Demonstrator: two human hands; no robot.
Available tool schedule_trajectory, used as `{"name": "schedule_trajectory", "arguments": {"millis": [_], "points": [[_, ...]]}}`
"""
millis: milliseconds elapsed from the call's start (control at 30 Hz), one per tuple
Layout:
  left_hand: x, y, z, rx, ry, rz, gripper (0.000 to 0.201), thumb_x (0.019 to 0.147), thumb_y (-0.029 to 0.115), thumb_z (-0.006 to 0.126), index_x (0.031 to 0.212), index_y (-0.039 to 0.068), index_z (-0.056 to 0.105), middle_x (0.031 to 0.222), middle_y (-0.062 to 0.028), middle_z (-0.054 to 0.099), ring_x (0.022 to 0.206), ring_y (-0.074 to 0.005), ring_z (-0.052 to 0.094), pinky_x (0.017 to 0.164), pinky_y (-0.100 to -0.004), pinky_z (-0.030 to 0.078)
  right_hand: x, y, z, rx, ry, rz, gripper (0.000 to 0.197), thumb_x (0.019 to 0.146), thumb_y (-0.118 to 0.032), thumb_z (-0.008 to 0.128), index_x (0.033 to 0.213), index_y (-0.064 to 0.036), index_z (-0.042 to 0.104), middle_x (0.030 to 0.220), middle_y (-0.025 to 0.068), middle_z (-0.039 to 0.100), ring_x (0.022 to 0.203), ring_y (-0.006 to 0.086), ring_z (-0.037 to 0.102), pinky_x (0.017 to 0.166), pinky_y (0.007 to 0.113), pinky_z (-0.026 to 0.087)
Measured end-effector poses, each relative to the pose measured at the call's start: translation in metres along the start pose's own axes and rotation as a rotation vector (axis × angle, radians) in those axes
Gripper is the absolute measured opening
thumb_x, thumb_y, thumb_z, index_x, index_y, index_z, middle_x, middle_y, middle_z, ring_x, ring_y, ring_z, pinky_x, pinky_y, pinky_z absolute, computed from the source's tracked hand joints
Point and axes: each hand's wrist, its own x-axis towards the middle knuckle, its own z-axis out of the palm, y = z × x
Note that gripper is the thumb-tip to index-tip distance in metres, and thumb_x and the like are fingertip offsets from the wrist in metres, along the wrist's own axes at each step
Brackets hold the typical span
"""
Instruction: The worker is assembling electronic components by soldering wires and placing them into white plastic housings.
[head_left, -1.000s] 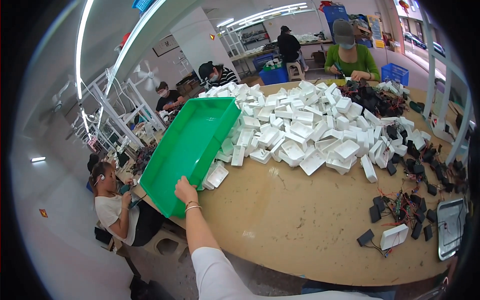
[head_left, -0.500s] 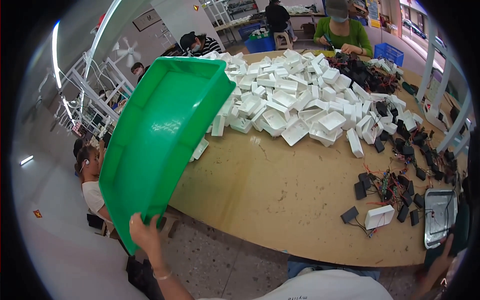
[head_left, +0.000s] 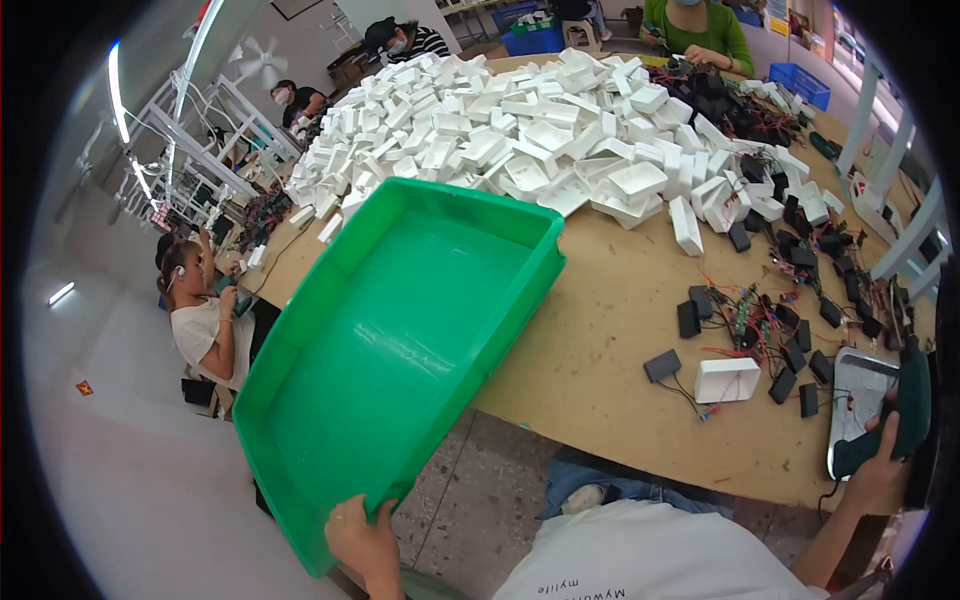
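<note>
A large shallow green plastic tray (head_left: 400,330) hangs tilted over the table's left edge, its bare inside showing. My left hand (head_left: 362,540) is closed on the rim at its near corner. At the far right my right hand (head_left: 872,478) closes around a dark green power tool (head_left: 912,405), which overlaps a small metal tray (head_left: 848,385). The tool's exact kind is hard to make out near the dark picture edge. Left of it lie an upturned white plastic case (head_left: 727,381) and black boxes with red wires and circuit boards (head_left: 750,320).
White plastic cases (head_left: 480,130) form a large heap across the table (head_left: 590,320). More black wired parts (head_left: 720,100) pile up at the far right, near pale metal frame bars (head_left: 905,240). Co-workers sit along the left and far sides. A blue crate (head_left: 800,85) stands beyond.
The green tray has swung lower and to the right with my left hand, uncovering more of the white heap. The view has tipped downward, and my right hand shows more fully with the power tool.
</note>
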Motion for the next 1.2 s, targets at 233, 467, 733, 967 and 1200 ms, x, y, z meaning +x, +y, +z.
{"name": "schedule_trajectory", "arguments": {"millis": [233, 467, 733, 967, 1200], "points": [[0.003, 0.073, 0.024, -0.159, -0.261, 0.076, 0.035, 0.061, 0.014, 0.080, 0.077, 0.002, 0.051, 0.080, -0.0153, 0.055, 0.077, -0.0350, 0.055, 0.061, -0.0432, 0.044, -0.010, 0.007, -0.023, 0.090, 0.041, 0.164, 0.030, 0.094, -0.017, 0.050, 0.117, 0.0013, 0.054, 0.104, 0.0038, 0.059, 0.068, 0.0060, 0.048, 0.058, 0.019, 0.039], [0.046, 0.096, 0.056, -0.142, -0.204, 0.133, 0.033, 0.063, 0.014, 0.079, 0.079, 0.002, 0.052, 0.082, -0.0161, 0.056, 0.080, -0.0357, 0.056, 0.063, -0.0432, 0.046, -0.021, 0.002, -0.031, 0.116, 0.107, 0.183, 0.029, 0.093, -0.019, 0.052, 0.116, 0.0000, 0.054, 0.105, 0.0042, 0.059, 0.069, 0.0065, 0.050, 0.059, 0.020, 0.041], [0.051, 0.082, 0.076, -0.152, -0.186, 0.159, 0.035, 0.062, 0.016, 0.080, 0.077, 0.003, 0.051, 0.080, -0.0142, 0.056, 0.078, -0.0341, 0.056, 0.062, -0.0425, 0.046, -0.022, 0.004, -0.024, 0.147, 0.073, 0.173, 0.028, 0.093, -0.018, 0.052, 0.115, -0.0003, 0.055, 0.105, 0.0040, 0.059, 0.068, 0.0071, 0.050, 0.059, 0.020, 0.040], [0.026, 0.012, 0.053, -0.236, -0.173, 0.318, 0.034, 0.060, 0.013, 0.079, 0.078, 0.003, 0.051, 0.074, -0.0139, 0.053, 0.074, -0.0331, 0.054, 0.062, -0.0418, 0.043, -0.026, 0.006, -0.030, 0.172, 0.094, 0.255, 0.029, 0.093, -0.019, 0.053, 0.116, -0.0018, 0.055, 0.104, 0.0023, 0.059, 0.068, 0.0062, 0.049, 0.060, 0.020, 0.040], [0.025, -0.085, 0.050, -0.067, -0.068, 0.501, 0.024, 0.061, 0.012, 0.071, 0.074, 0.006, 0.051, 0.077, -0.0085, 0.053, 0.084, -0.0284, 0.053, 0.072, -0.0397, 0.042, -0.013, 0.015, -0.019, 0.140, 0.036, 0.270, 0.028, 0.092, -0.023, 0.056, 0.113, -0.0043, 0.058, 0.096, -0.0005, 0.058, 0.067, 0.0045, 0.048, 0.053, 0.020, 0.038]]}}
